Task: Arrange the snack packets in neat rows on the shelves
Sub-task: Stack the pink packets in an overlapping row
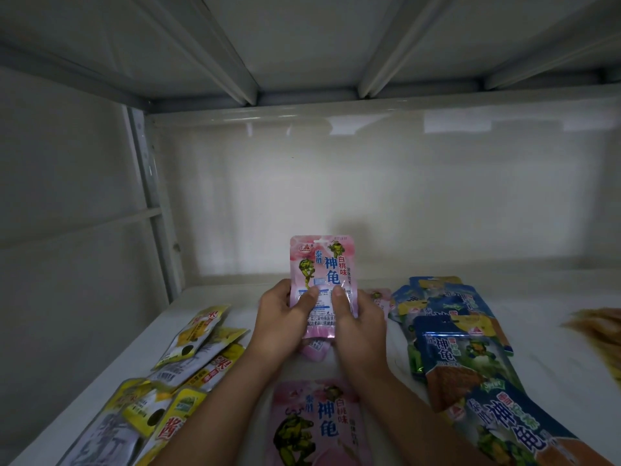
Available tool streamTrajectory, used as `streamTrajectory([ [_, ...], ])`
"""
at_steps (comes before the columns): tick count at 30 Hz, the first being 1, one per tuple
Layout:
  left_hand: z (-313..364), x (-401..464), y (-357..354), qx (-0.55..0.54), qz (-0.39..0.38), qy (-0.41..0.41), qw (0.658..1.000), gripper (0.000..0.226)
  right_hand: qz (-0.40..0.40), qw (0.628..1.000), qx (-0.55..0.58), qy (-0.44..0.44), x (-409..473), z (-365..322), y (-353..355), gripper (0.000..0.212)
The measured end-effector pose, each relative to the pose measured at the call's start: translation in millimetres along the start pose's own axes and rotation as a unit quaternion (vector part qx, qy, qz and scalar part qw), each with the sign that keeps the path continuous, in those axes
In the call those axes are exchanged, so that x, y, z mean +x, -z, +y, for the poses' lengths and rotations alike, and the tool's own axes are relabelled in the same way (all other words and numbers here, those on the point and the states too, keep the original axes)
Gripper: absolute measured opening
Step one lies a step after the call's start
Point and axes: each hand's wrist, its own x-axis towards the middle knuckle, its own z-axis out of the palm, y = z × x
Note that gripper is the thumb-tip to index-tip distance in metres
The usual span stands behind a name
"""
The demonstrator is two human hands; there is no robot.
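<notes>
Behind the pink packet (321,277) I hold upright, the white shelf (215,317) lies bare to the back wall (369,196), so my hands could pass there. Left of that packet, yellow packets (198,351) crowd the shelf. Right of it, blue packets (450,334) block the way. Another pink packet (316,422) lies nearer me.

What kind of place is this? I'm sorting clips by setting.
Probably a shop or stockroom shelf bay: a white metal shelf with a ribbed shelf underside above, and sorted pink peach-flavour snack packets, blue packets and yellow packets lying in groups.
</notes>
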Motion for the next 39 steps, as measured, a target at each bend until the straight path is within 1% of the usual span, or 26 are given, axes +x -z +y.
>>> streamTrajectory([
  [3, 2.8, -0.2, 1.2, 0.003, -0.003, 0.014, 1.000, 0.013, -0.012, 1.000, 0.010, -0.015, -0.6, -2.1, 1.0, 0.016],
  [8, 0.5, 0.5, 1.6, 0.004, 0.007, 0.017, 1.000, 0.012, -0.017, 0.999, -0.019, -0.021, 0.0, 1.3, -0.2, 0.027],
  [13, 2.3, 3.4, 3.9, 0.020, 0.019, 0.011, 1.000, 0.015, -0.021, 0.999, -0.003, -0.023, -0.2, 1.0, -2.4, 0.013],
  [18, -2.3, 3.8, 5.5, 0.036, 0.029, 0.000, 0.999, 0.008, -0.025, 0.999, -0.028, -0.025, 1.5, 3.7, -1.8, 0.018],
  [22, -4.2, 4.3, 6.2, 0.056, 0.046, -0.027, 0.997, 0.008, -0.018, 1.000, -0.012, -0.018, 2.0, 4.3, -2.2, 0.014],
  [24, -5.8, 6.1, 5.4, 0.083, 0.057, -0.041, 0.994, 0.005, -0.015, 1.000, -0.010, -0.006, 0.4, 3.7, -3.0, 0.012],
  [25, -6.0, 6.9, 4.7, 0.101, 0.071, -0.047, 0.991, 0.011, -0.011, 1.000, -0.014, 0.000, -0.4, 3.4, -3.4, 0.012],
  [27, -5.3, 6.4, 4.5, 0.155, 0.109, -0.056, 0.980, 0.032, 0.000, 1.000, -0.023, 0.010, -2.0, 2.8, -4.4, 0.016],
  [28, -4.0, 5.0, 4.4, 0.194, 0.124, -0.068, 0.971, 0.039, 0.002, 1.000, -0.023, 0.016, -2.7, 2.1, -4.6, 0.018],
  [29, -3.1, 3.1, 4.2, 0.237, 0.134, -0.090, 0.958, 0.041, 0.002, 1.000, -0.021, 0.023, -3.9, 0.7, -4.9, 0.019],
  [31, -1.9, 0.2, 3.2, 0.300, 0.139, -0.139, 0.933, 0.035, -0.004, 0.999, -0.009, 0.036, -5.5, -3.0, -4.2, 0.016],
  [33, -2.7, 0.1, 2.5, 0.327, 0.131, -0.157, 0.923, 0.028, -0.008, 0.999, 0.004, 0.041, -5.6, -3.2, -3.4, 0.016],
  [35, -3.7, 0.0, 2.5, 0.320, 0.104, -0.153, 0.929, 0.019, -0.010, 1.000, -0.001, 0.028, -4.7, 0.4, -4.7, 0.021],
  [37, -3.0, -1.3, 0.5, 0.267, 0.069, -0.162, 0.948, 0.008, -0.018, 1.000, 0.008, 0.005, -5.6, 0.6, -6.5, 0.033],
  [38, -2.6, -1.7, -0.7, 0.238, 0.059, -0.160, 0.956, 0.010, -0.023, 0.999, 0.023, -0.014, -4.9, 0.0, -6.6, 0.038],
  [39, -0.2, -3.1, -1.8, 0.214, 0.053, -0.150, 0.964, 0.018, -0.027, 0.998, 0.034, -0.037, -4.1, -3.4, -6.9, 0.043],
])
